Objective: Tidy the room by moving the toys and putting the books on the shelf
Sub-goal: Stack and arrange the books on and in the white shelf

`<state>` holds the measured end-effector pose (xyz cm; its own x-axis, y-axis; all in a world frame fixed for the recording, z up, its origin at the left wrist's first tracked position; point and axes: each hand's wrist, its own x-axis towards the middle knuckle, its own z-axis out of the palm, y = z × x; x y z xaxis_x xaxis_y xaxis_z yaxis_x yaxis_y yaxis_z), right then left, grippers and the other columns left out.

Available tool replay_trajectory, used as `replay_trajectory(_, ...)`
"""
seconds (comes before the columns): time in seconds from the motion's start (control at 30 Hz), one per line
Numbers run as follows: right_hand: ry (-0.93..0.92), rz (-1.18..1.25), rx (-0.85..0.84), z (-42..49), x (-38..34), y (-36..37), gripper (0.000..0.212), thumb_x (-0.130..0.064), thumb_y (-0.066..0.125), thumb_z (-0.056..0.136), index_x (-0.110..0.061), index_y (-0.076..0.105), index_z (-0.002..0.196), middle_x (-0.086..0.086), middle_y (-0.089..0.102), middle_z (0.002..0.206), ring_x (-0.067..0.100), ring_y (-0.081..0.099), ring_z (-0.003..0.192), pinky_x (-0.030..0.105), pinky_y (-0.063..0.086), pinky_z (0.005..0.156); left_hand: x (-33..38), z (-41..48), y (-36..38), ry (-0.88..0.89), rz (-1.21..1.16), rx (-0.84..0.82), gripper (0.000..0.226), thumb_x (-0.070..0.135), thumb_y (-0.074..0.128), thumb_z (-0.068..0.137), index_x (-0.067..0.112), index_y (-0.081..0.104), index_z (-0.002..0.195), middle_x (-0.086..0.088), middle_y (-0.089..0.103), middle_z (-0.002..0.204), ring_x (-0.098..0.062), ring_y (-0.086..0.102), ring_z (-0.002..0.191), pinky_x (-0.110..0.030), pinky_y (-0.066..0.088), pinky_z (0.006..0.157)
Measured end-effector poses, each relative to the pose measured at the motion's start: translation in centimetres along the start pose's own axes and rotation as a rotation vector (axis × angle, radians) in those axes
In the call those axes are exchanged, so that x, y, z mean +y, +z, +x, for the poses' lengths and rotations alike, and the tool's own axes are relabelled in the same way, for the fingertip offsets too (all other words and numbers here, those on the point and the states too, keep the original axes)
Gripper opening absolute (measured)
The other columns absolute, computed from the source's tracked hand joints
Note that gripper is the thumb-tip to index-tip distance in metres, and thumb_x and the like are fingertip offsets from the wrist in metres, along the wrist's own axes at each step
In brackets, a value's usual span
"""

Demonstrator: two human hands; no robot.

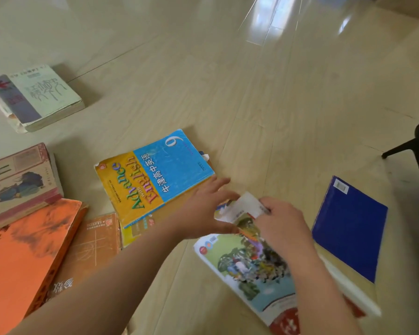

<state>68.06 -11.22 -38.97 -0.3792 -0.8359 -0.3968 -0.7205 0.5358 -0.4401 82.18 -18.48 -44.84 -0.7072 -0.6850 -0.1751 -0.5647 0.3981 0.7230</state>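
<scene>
Books lie scattered flat over the glossy pale tiled floor (252, 97) in front of you, and both your hands meet at a thin picture book with a colourful garden scene on its cover (249, 267), down at about 5 o'clock. Your right hand (283, 228) is pinched on the book's upper pages (246, 205), thumb and fingers closed around the lifted white sheets, while the rest of the book rests on the floor under your wrist. Your left hand (207, 211) sits just beside it at the book's top edge, fingers spread and slack, gripping nothing; whether its thumb touches the cover you cannot tell. Immediately to the left of that hand, near the centre, lies the blue and yellow "Advance with English" textbook (155, 175), resting over a yellowish book whose edge shows below it. At 3 to 4 o'clock a dark blue softcover book (351, 228) lies on top of a thicker pale volume, close against your right forearm. At 8 o'clock a large orange-covered book (24, 257) overlaps a brown-orange book (92, 247), and above them, at 9 o'clock, sits a thick old book with a painted figure on its cover (17, 182). Well apart, at 10 o'clock, a worn pale green paperback (39, 97) lies on its own. A black chair base (411, 146) shows at the right edge.
</scene>
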Motion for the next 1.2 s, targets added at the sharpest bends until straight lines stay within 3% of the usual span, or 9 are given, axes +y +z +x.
replay_trajectory(0.1, -0.142, -0.009, 0.041, -0.5, -1.9, -2.5, 0.024, -0.005, 0.046, 0.082, -0.018, 0.063, 0.092, 0.003, 0.063, 0.080, 0.024, 0.058, 0.080, 0.037, 0.047, 0.073, 2.2, 0.1, -0.4, 0.024, -0.053, 0.038, 0.063, 0.046, 0.069, 0.076, 0.017, 0.049, 0.128, 0.000, 0.045, 0.140, -0.016, 0.031, 0.136, -0.036, 0.028, 0.110)
replay_trajectory(0.23, -0.287, 0.151, 0.310, 0.2, -3.8, -2.7, 0.036, -0.005, 0.052, 0.082, -0.024, 0.065, 0.109, -0.005, 0.063, 0.099, 0.017, 0.052, 0.102, 0.042, 0.039, 0.099, 3.7, -0.9, -2.0, -0.101, -0.321, 0.420, 0.030, 0.036, 0.071, 0.078, 0.014, 0.057, 0.093, -0.003, 0.064, 0.082, -0.018, 0.060, 0.078, -0.031, 0.046, 0.072)
replay_trajectory(0.37, -0.089, 0.247, 0.570, 1.6, -4.0, 0.5, 0.069, -0.027, 0.069, 0.078, -0.027, 0.037, 0.138, -0.002, 0.035, 0.146, 0.021, 0.032, 0.134, 0.045, 0.028, 0.111, 1.3, -2.7, -3.2, -0.309, -0.926, 0.774, 0.026, 0.029, 0.069, 0.080, 0.013, 0.063, 0.100, -0.010, 0.071, 0.091, -0.029, 0.069, 0.084, -0.047, 0.057, 0.077)
replay_trajectory(0.5, 0.470, 1.138, 0.128, 0.8, -5.1, 5.2, 0.098, -0.037, 0.079, 0.070, -0.025, 0.019, 0.147, 0.004, 0.029, 0.151, 0.025, 0.038, 0.134, 0.044, 0.036, 0.106, -2.0, -4.4, -3.9, -0.577, -1.674, 0.871, 0.025, 0.031, 0.055, 0.092, 0.017, 0.063, 0.111, -0.007, 0.074, 0.092, -0.020, 0.072, 0.070, -0.040, 0.059, 0.055)
replay_trajectory(0.63, 0.257, 1.486, -0.339, 0.9, -8.5, 8.3, 0.047, -0.017, 0.073, 0.077, -0.020, 0.054, 0.120, 0.002, 0.069, 0.105, 0.026, 0.068, 0.090, 0.029, 0.052, 0.059, -3.8, -5.3, -4.8, -0.559, -1.902, 0.814, 0.036, 0.041, 0.046, 0.094, 0.013, 0.064, 0.108, -0.007, 0.074, 0.086, -0.018, 0.072, 0.069, -0.038, 0.053, 0.063)
replay_trajectory(0.77, -0.007, 1.032, -0.120, 4.2, -10.4, 7.9, 0.028, -0.005, 0.058, 0.088, -0.019, 0.051, 0.111, -0.009, 0.058, 0.083, 0.007, 0.053, 0.064, 0.013, 0.040, 0.037, -6.5, -5.7, -4.8, -0.521, -1.874, 0.865, 0.021, 0.022, 0.052, 0.093, 0.014, 0.061, 0.110, -0.003, 0.074, 0.088, -0.016, 0.072, 0.073, -0.026, 0.057, 0.053)
replay_trajectory(0.93, 0.031, 0.523, -0.212, 8.4, -8.8, 9.8, 0.013, -0.006, 0.053, 0.090, -0.012, 0.057, 0.101, 0.003, 0.057, 0.085, 0.018, 0.052, 0.068, 0.029, 0.049, 0.063, -10.1, -7.0, -0.8, -1.115, -1.608, 0.739, 0.005, 0.011, 0.057, 0.091, 0.009, 0.052, 0.092, -0.006, 0.051, 0.071, -0.019, 0.052, 0.064, -0.024, 0.051, 0.045)
replay_trajectory(1.07, 0.115, 0.366, -0.206, 9.2, -7.0, 11.8, 0.012, -0.005, 0.052, 0.090, -0.012, 0.057, 0.099, 0.006, 0.059, 0.094, 0.021, 0.056, 0.065, 0.021, 0.040, 0.044, -13.2, -8.4, -1.2, -1.325, -0.734, 0.688, 0.035, 0.022, 0.061, 0.085, 0.002, 0.054, 0.113, -0.013, 0.055, 0.097, -0.030, 0.054, 0.086, -0.036, 0.049, 0.077)
replay_trajectory(1.2, 0.166, 0.024, -0.096, 11.2, -6.0, 12.5, 0.046, -0.037, 0.066, 0.081, -0.019, 0.052, 0.121, 0.006, 0.048, 0.130, 0.029, 0.050, 0.115, 0.038, 0.045, 0.094, -13.9, -7.9, -3.8, -1.257, -0.654, 0.639, 0.062, 0.032, 0.066, 0.083, 0.011, 0.039, 0.135, -0.016, 0.042, 0.135, -0.034, 0.045, 0.120, -0.045, 0.042, 0.096)
